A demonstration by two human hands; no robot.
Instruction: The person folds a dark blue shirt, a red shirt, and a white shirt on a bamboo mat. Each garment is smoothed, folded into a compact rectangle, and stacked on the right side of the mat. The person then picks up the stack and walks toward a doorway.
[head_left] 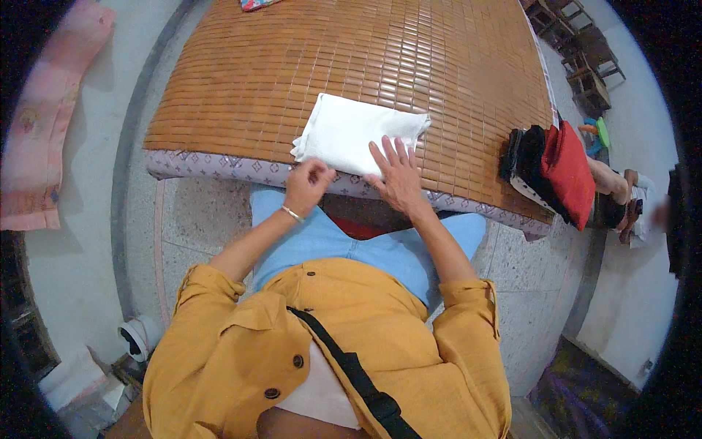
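Note:
A folded white cloth (344, 135) lies on the brown bamboo mat, close to the near edge of the bed, its layers showing at the left and right ends. At the cloth's near left corner, my left hand (307, 184) has its fingers curled in and seems to pinch the edge; the fingertips are partly hidden. My right hand (398, 178) rests flat on the near right part of the cloth, fingers stretched out and slightly spread.
The bamboo mat (241, 80) covers the bed, with a patterned lilac border (212, 165) along its front. Folded black and red clothes (570, 172) are piled at the near right corner. Beyond them are another person (640, 208) and wooden chairs (585, 62). A pink cloth (44, 124) is at left.

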